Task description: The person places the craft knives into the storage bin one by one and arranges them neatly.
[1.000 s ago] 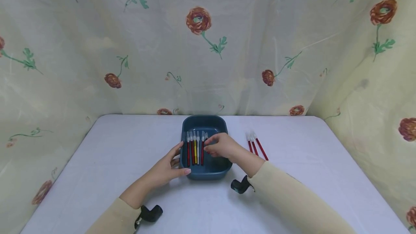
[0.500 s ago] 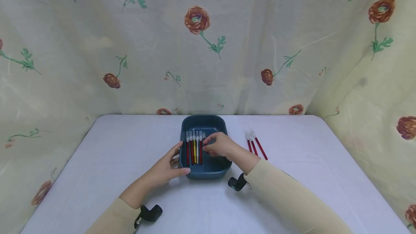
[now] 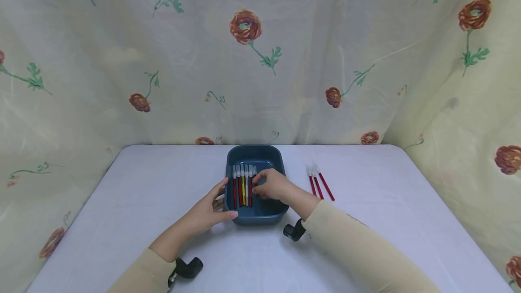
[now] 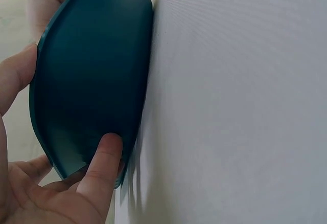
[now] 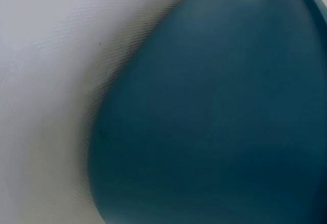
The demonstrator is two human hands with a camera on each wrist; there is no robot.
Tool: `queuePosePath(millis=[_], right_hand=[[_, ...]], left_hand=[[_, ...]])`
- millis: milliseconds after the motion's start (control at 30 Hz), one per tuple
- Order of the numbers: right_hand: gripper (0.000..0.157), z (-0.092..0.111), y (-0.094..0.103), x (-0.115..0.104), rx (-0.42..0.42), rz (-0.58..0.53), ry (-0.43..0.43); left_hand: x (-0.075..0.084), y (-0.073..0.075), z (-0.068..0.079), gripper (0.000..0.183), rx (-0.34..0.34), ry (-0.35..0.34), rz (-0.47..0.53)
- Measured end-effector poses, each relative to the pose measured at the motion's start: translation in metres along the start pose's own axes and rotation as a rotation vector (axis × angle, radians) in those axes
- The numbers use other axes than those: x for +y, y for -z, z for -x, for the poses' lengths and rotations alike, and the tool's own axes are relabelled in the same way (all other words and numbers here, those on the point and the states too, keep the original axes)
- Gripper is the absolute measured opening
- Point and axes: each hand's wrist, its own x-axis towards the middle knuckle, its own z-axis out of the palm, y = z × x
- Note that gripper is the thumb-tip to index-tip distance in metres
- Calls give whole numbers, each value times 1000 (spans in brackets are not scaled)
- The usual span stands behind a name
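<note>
A dark blue tray (image 3: pixel 260 216) stands on the table, with several slim pen-like tools (image 3: pixel 240 193) side by side at its left. Most have red shafts, one is yellow and one silvery; all carry clear caps, and their exact kind is too small to tell. My right hand (image 3: pixel 270 184) reaches inside the tray and pinches the rightmost tool (image 3: pixel 255 171), its shaft largely hidden by the fingers. Around the tray's near left corner lies my left hand (image 3: pixel 209 209), fingers spread and resting against the wall. In the left wrist view its fingertip (image 4: pixel 109 144) touches the outer wall.
Three more red capped tools (image 3: pixel 317 184) lie on the white tabletop (image 3: pixel 358 171) to the right of the tray. Behind the table hangs a flowered curtain (image 3: pixel 183 58). Black wrist cameras (image 3: pixel 189 268) jut from under both sleeves.
My right hand has shifted slightly left within the tray, and the tools on the right now sit closer to the others. The left hand stays at the tray's side.
</note>
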Motion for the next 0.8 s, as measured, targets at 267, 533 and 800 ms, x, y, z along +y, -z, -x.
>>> queuePosePath(millis=[267, 533, 800], right_hand=[[18, 0, -1, -1, 8, 48, -12], [22, 4, 1, -3, -8, 52, 10], [29, 7, 14, -2, -28, 37, 51]], left_hand=[[-1, 0, -1, 100, 4, -5, -5], [-1, 1, 0, 100, 1, -15, 0], [-1, 0, 0, 100, -5, -20, 0]])
